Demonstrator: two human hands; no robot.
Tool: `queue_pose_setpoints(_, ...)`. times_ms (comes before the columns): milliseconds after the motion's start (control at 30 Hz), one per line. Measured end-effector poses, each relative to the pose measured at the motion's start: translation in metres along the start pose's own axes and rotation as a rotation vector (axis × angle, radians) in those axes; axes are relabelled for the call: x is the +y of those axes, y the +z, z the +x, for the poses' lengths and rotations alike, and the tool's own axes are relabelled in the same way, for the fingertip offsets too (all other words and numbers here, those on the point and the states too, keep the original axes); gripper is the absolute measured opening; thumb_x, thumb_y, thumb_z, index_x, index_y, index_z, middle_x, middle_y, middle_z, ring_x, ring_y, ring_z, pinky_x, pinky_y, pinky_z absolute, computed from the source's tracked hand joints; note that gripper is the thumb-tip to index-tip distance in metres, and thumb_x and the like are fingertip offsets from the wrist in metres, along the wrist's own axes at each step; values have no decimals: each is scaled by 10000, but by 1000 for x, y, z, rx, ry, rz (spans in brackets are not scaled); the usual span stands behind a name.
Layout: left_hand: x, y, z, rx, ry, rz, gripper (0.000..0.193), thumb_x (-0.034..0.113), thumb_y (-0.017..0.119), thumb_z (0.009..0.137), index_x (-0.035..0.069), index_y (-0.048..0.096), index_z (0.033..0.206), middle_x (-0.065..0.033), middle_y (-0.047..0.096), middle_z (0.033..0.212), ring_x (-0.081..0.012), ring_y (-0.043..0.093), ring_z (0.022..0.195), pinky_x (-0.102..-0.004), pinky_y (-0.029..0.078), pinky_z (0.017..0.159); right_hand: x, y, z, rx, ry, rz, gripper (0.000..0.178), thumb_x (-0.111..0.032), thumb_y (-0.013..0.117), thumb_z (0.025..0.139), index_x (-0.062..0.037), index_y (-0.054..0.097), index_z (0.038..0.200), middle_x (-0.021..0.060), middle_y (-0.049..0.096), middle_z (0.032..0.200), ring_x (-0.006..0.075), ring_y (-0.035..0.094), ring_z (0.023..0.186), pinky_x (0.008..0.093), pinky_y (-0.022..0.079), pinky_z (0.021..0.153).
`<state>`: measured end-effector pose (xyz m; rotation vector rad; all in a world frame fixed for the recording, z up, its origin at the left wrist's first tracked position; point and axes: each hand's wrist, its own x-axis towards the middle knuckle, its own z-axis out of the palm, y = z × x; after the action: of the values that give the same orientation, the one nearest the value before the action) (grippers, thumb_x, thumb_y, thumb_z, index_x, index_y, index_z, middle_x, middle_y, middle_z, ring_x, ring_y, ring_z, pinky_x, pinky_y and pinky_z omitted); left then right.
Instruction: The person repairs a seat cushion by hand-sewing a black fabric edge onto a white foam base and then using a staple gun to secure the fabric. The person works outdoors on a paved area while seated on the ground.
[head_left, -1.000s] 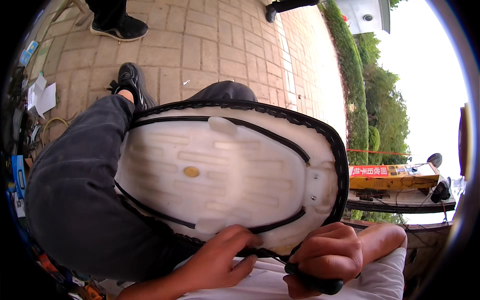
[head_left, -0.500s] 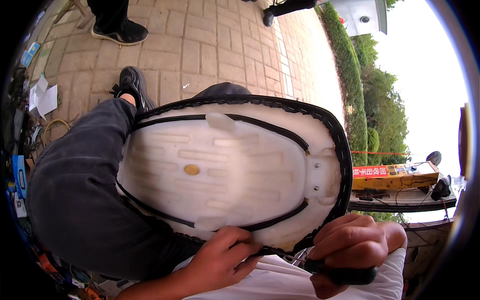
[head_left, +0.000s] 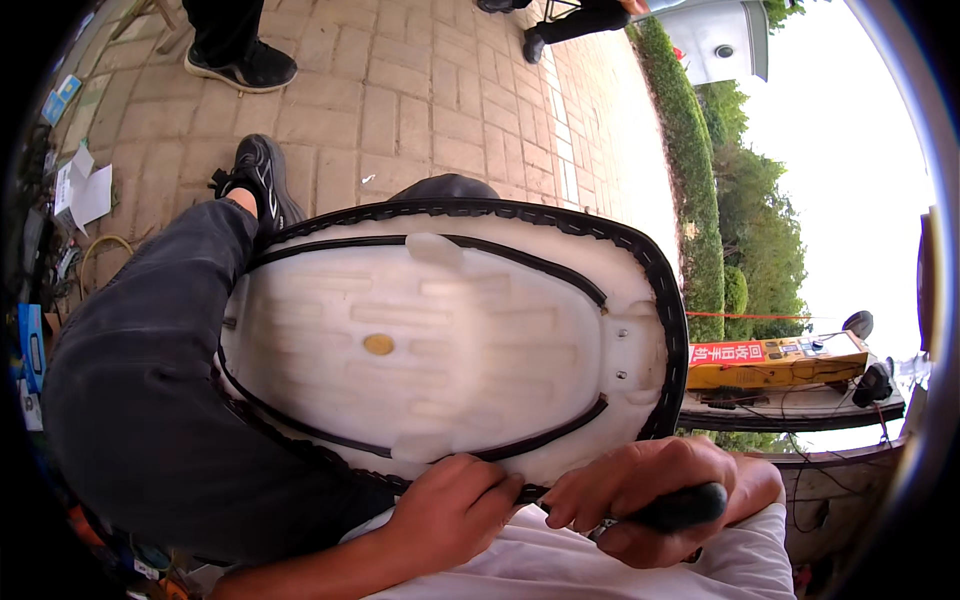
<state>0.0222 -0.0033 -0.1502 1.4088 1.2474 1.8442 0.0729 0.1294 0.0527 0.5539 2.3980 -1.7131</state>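
An upturned vehicle seat lies across my lap, its white plastic base [head_left: 480,340] facing up. Black cover edging [head_left: 672,330] with a row of slots is folded over the rim, and a black rubber strip [head_left: 560,264] curves inside it. At the seat's near edge my left hand [head_left: 450,515] is closed, pinching the edging. Just to its right, my right hand [head_left: 650,490] wraps round a black-handled tool [head_left: 690,508]. Fingers hide most of the tool's shaft, and its tip is against or close to the edging; I cannot tell which.
My dark-trousered leg [head_left: 150,370] is under the seat's left end. Brick paving [head_left: 400,110] stretches ahead, with another person's shoe [head_left: 243,66] on it. Boxes and tools clutter the far left around a blue box [head_left: 32,345]. To the right stands a yellow-and-red box [head_left: 770,360] with cables.
My right hand has turned and moved slightly left toward the left hand, so the tool's handle points more upward and its shaft is now covered. The seat has shifted slightly left in view.
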Motion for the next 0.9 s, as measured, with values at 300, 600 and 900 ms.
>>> queue_pose_setpoints(300, 3, 5, 4, 31, -44, -4, 227, 59, 714, 731, 25, 691, 954, -41, 526, 773, -221, 538, 680, -332, 449, 565, 18, 20, -8, 234, -77, 141, 176, 69, 588, 899, 10, 437, 967, 188, 576, 757, 262, 596, 620, 432, 556, 598)
queue_pose_setpoints(600, 0, 7, 2, 75, 25, 16, 305, 80, 816, 662, 20, 686, 932, -49, 501, 724, -228, 500, 614, -342, 411, 508, 9, 12, -1, 76, -27, 29, 226, 131, 593, 858, 24, 440, 987, 199, 593, 814, 287, 634, 691, 431, 567, 614)
queue_pose_setpoints(900, 4, 6, 1, 85, 2, 13, 264, 65, 756, 696, 16, 679, 944, -53, 504, 744, -225, 517, 641, -339, 426, 528, 5, 15, 2, 27, -37, -165, 263, 179, 583, 801, 25, 430, 948, 187, 611, 771, 224, 614, 605, 342, 531, 533)
